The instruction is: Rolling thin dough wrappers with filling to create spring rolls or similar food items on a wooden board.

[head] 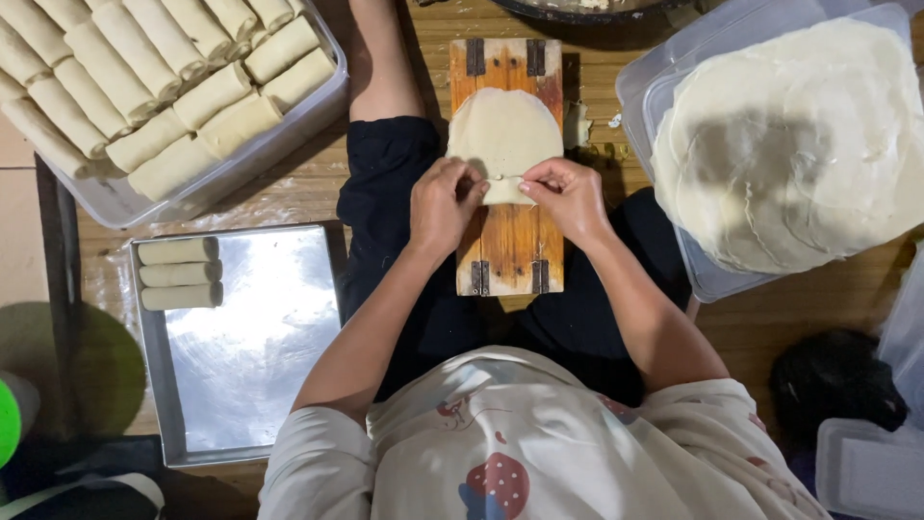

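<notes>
A round pale wrapper [504,130] lies on the wooden board [508,246], its near edge folded up. The left hand [445,202] and right hand [568,197] both pinch that fold at the board's middle. Rolling it well likely calls for even, snug pressure from both sides, so the roll matches those on the steel tray [260,347].

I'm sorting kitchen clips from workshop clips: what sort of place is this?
Probably a home food-prep spot on the floor: both hands fold a wrapper on a wooden board, beside stacked wrappers and finished rolls.
</notes>
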